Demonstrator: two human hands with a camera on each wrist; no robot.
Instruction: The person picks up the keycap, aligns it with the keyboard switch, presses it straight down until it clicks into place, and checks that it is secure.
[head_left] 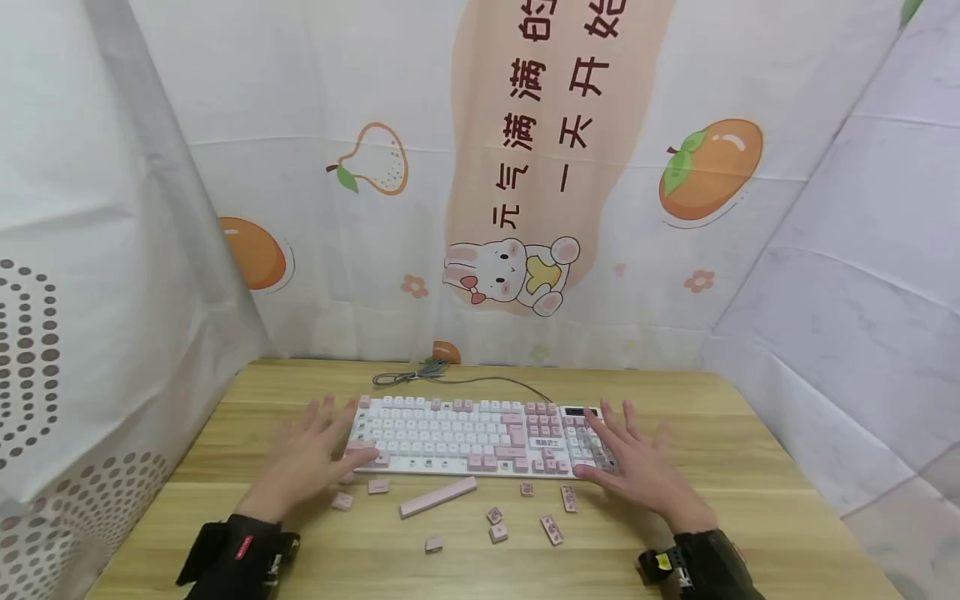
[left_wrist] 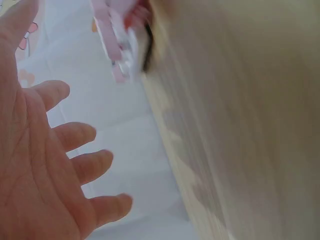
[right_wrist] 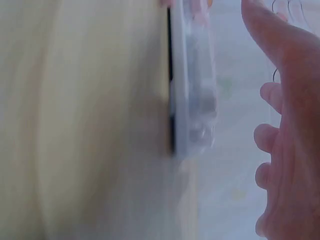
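A pink and white keyboard (head_left: 442,433) lies flat on the wooden table, some of its key positions bare at the right end. My left hand (head_left: 311,454) is over its left end, fingers spread, the thumb overlapping the lower left keys in the head view. At the keyboard's right end, my right hand (head_left: 633,462) is also spread, its thumb near the lower right corner. Neither hand holds anything. In the left wrist view, the left palm (left_wrist: 40,165) and extended fingers show beside the keyboard edge. The right wrist view has the right hand (right_wrist: 300,145) beside the keyboard's blurred side (right_wrist: 192,100).
In front of the keyboard lie a long pink spacebar (head_left: 438,497) and several loose keycaps (head_left: 551,529). A grey cable (head_left: 480,380) runs behind it, bunched at the back. Printed white cloth (head_left: 360,250) hangs along the table's (head_left: 675,550) back and sides.
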